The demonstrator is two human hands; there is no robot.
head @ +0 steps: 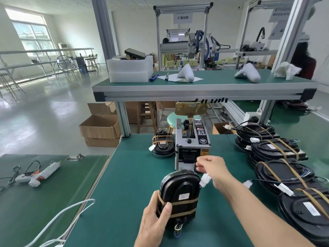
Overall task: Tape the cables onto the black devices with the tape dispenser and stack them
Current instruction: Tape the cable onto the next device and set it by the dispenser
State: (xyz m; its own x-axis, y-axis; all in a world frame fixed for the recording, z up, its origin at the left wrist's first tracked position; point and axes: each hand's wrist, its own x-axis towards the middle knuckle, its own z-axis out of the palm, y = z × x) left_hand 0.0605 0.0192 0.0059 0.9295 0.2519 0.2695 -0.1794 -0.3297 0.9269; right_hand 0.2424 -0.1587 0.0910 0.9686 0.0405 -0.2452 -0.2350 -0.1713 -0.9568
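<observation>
We hold a black device (179,193) near the middle of the green bench mat (128,175), tipped up on its near end. Its shell is glossy, oval and domed, with a small white label and two brownish tape bands across it. Our left hand (156,216) grips its left side, thumb lying over the lower band. A white connector (204,180) juts from its upper right corner.

Our right hand (211,166) is at the mouth of the tape dispenser (192,145), fingertips pinched together on something dark; we cannot tell for sure that it is tape. The dispenser is a boxy grey metal unit standing just beyond the device, its front nearly touching the shell's far edge.

To the far left of the dispenser lies one taped device (162,144). Along the right edge, a row of stacked taped devices (277,157) crowds the mat, cables and white plugs spilling toward us. Open mat remains to the left of the held device, up to the bench's metal edge strip.

On the lower left bench lie a white glue gun (38,175) and a white cable (71,211).
</observation>
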